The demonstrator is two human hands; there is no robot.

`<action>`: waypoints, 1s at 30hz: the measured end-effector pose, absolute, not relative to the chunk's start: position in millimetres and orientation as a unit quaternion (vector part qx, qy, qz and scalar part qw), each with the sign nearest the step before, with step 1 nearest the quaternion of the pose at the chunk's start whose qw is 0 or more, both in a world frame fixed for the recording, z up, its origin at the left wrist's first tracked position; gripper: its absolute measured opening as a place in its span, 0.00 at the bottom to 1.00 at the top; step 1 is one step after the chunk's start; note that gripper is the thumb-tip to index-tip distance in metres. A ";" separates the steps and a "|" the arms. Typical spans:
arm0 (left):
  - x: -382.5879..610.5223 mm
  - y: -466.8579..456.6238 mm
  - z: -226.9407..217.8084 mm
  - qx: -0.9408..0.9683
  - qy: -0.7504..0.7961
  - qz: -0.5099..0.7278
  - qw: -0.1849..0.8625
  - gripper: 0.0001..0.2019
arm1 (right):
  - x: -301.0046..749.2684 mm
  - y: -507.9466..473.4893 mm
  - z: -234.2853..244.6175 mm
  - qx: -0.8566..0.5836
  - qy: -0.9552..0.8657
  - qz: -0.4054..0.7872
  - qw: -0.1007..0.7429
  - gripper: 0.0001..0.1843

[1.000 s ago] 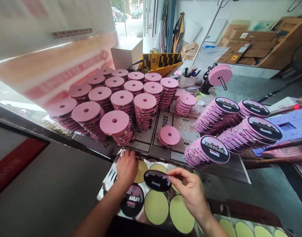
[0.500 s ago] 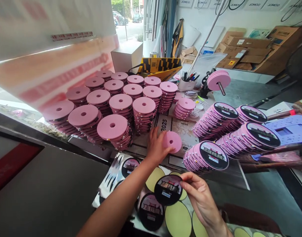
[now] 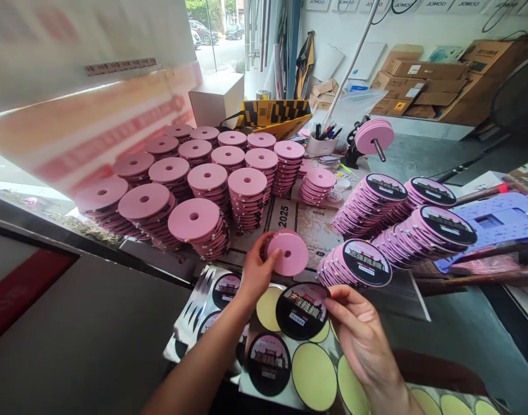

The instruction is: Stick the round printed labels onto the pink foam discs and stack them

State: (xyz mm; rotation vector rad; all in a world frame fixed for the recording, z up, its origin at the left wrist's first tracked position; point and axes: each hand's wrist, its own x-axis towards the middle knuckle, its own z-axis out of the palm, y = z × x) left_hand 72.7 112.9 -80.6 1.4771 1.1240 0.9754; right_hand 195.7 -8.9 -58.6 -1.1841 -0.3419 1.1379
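My left hand (image 3: 259, 266) grips a pink foam disc (image 3: 296, 262) with a hole in its middle, thumb on its face and the other fingers behind it. Between finger and thumb of my right hand (image 3: 361, 328) is a round black sticker (image 3: 302, 328) with a pink picture and white lettering, held by its right edge just below the disc. Disc and sticker appear apart. Beneath both hands lies a sticker sheet (image 3: 285, 397) with one printed sticker (image 3: 269, 364) on it and several bare yellow-green circles (image 3: 315, 377).
Stacks of plain pink discs (image 3: 195, 219) fill the left of the table. To the right stand leaning stacks topped with black stickers (image 3: 368, 262). Behind are a pen holder (image 3: 322, 145), a spindle carrying pink discs (image 3: 374, 136) and a yellow-black box (image 3: 275, 112).
My left hand has drawn the pink disc left and slightly toward me, its fingers now wrapped behind it. My right hand has raised the sticker slightly, up and to the right. The view has shifted slightly.
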 end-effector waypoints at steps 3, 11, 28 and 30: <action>84.9 138.2 -79.2 0.626 0.485 0.392 0.468 0.14 | 192.1 -10.9 -63.5 -0.525 -0.149 0.519 0.658 0.12; 107.9 156.8 -81.8 0.657 0.520 0.390 0.381 0.04 | 187.3 -6.6 -74.8 -0.535 -0.149 0.518 0.651 0.13; 54.7 54.7 -55.4 0.287 0.369 0.269 0.842 0.25 | 188.6 -1.2 -59.0 -0.542 -0.116 0.521 0.649 0.13; 51.7 49.8 -57.2 0.277 0.361 0.272 0.848 0.24 | 190.0 -3.6 -60.4 -0.548 -0.111 0.522 0.644 0.14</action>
